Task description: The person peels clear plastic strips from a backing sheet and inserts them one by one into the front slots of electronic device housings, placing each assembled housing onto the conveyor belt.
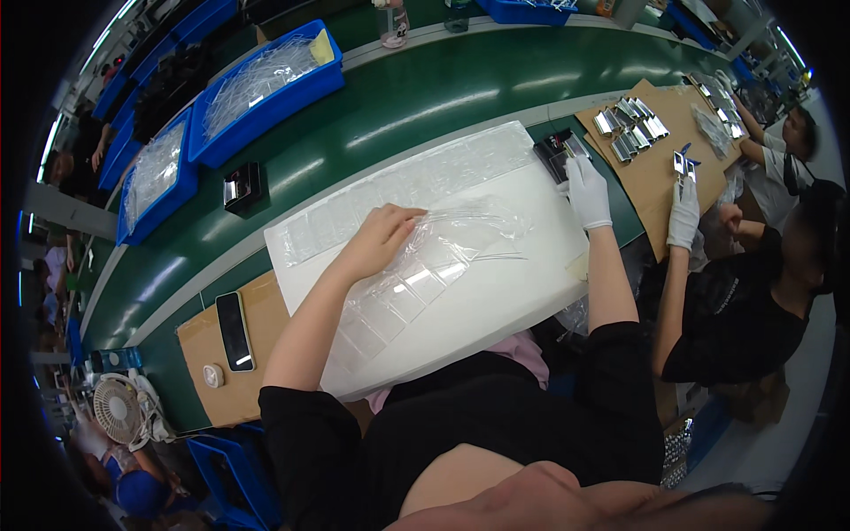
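Note:
My bare left hand [385, 234] is closed, its fingertips pinching the edge of a clear plastic film [434, 252]. This film is divided into pockets and lies crumpled across a white board [522, 292] in front of me. A flat strip of clear film [398, 186] runs along the board's far edge. My right hand [589, 196], in a white glove, is at the board's far right corner. Its fingers close on the near side of a black case with silver parts [560, 152]; the fingertips are partly hidden.
Blue bins [208, 146] of clear plastic pieces stand far left on the green table [390, 115], near another black case [241, 188]. A phone [235, 332] lies on cardboard at left. To the right, a co-worker's gloved hand [684, 217] holds a silver part beside several metal pieces [630, 128].

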`<state>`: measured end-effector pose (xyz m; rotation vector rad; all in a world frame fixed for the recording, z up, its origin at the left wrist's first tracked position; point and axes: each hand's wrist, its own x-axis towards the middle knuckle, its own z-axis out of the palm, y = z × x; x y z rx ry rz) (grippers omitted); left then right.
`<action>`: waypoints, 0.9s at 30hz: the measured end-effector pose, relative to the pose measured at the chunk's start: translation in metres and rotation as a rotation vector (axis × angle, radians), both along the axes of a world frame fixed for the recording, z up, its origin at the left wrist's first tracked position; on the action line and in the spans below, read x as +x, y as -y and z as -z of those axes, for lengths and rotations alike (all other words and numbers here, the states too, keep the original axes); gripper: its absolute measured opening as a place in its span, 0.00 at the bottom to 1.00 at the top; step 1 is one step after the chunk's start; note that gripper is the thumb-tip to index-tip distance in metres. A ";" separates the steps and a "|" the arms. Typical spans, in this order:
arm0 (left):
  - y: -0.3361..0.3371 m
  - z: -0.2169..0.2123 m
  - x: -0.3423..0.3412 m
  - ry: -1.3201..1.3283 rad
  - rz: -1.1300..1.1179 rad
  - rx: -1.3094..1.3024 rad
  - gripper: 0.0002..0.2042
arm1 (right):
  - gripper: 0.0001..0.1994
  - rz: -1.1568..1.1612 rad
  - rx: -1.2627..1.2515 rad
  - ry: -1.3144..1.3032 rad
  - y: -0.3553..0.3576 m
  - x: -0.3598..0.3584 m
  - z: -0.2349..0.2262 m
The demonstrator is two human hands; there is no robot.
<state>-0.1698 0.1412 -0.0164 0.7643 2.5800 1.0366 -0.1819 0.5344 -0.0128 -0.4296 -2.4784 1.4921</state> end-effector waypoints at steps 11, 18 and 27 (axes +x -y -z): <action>-0.052 -0.032 0.040 1.445 -0.120 1.255 0.37 | 0.12 -0.508 -0.828 -0.038 0.075 0.037 -0.044; -0.051 -0.028 0.056 0.733 -0.020 1.177 0.45 | 0.06 -0.415 -0.665 -0.131 0.121 0.066 -0.077; -0.017 -0.038 0.065 -0.312 -0.099 0.484 0.59 | 0.04 -0.472 -0.781 0.101 0.148 0.082 -0.093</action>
